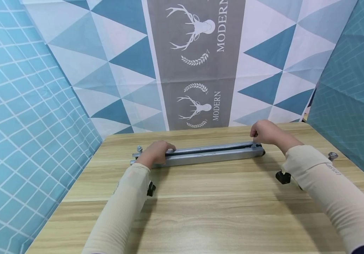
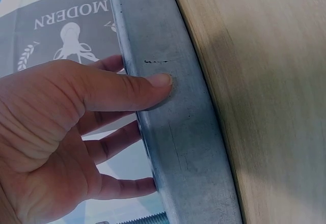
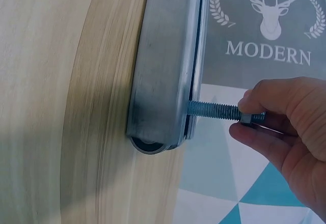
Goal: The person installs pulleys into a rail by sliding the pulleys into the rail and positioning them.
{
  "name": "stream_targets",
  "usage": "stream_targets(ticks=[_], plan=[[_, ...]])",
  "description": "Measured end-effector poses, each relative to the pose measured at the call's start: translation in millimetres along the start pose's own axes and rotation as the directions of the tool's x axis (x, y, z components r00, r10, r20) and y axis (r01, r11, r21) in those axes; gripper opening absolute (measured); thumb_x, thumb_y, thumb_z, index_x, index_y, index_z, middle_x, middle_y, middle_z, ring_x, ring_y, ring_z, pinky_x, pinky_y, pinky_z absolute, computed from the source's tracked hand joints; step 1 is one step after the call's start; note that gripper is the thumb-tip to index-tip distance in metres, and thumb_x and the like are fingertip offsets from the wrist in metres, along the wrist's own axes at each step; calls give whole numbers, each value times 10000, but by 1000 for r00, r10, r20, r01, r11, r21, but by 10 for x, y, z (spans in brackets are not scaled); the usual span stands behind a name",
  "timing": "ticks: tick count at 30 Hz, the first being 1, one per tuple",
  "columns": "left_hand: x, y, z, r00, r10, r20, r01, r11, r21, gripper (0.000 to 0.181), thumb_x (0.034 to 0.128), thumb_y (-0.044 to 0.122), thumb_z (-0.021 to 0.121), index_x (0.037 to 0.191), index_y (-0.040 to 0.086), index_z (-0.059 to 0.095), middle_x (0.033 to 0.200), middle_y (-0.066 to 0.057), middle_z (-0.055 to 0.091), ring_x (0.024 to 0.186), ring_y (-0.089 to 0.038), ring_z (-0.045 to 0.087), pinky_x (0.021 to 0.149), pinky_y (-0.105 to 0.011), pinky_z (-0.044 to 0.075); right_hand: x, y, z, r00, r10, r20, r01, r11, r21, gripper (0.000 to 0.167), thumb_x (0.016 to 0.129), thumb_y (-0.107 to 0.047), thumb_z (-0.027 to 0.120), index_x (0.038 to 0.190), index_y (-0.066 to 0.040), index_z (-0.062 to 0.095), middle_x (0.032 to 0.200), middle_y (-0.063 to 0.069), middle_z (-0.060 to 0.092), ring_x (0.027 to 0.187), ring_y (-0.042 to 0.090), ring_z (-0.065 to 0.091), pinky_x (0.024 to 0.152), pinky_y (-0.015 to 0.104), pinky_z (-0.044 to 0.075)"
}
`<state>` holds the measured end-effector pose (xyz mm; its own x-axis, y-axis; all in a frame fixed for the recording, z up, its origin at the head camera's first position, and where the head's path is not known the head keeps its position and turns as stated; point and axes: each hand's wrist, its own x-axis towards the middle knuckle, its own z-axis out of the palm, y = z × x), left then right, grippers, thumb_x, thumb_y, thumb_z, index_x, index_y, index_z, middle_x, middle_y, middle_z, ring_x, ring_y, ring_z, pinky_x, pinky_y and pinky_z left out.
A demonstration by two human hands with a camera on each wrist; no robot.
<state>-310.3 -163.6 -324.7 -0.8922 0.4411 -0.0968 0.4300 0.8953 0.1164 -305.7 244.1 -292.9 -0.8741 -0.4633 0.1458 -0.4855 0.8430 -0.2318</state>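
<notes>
Metal rail (image 1: 213, 157), tabletop (image 1: 213, 211) beneath; your left hand (image 1: 157, 151) grips it; your right hand (image 1: 266, 132) pinches nut (image 3: 246, 118) near tip of bolt (image 3: 216, 110), rail's right end: threading apparently begun, run-down to rail left

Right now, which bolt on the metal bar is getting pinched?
The right-end bolt, pinched by the right hand; the left-end bolt stands untouched.
</notes>
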Motion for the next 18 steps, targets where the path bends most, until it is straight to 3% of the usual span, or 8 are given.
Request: stream_targets(ticks=[6, 11, 18], plan=[[8, -4, 15, 1000, 4, -6, -4, 1000, 3, 700, 720, -186, 650, 1329, 157, 626, 1305, -56, 612, 1216, -266, 543, 1000, -417, 444, 54, -60, 32, 1000, -7, -6, 7, 1000, -8, 397, 748, 115, 549, 546, -161, 348, 571, -49, 203, 540, 131, 181, 525, 304, 215], [6, 1, 17, 1000, 6, -7, -6, 1000, 1, 711, 709, -195, 641, 1328, 154, 628, 1304, -57, 612, 1224, -268, 537, 1007, -415, 439, 82, -136, 45, 1000, -7, -3, 7, 1000, -5, 309, 745, 108, 575, 557, -124, 494, 553, -47, 342, 540, 134, 279, 538, 310, 294], [4, 1, 20, 1000, -6, -3, 6, 1000, 3, 712, 707, -200, 639, 1327, 150, 629, 1301, -61, 614, 1221, -266, 540, 1018, -415, 430, 124, -210, 60, 999, -52, 2, 52, 999, 6, 429, 718, 129, 532, 561, -170, 267, 576, -65, 134, 547, 134, 131, 537, 305, 171]])
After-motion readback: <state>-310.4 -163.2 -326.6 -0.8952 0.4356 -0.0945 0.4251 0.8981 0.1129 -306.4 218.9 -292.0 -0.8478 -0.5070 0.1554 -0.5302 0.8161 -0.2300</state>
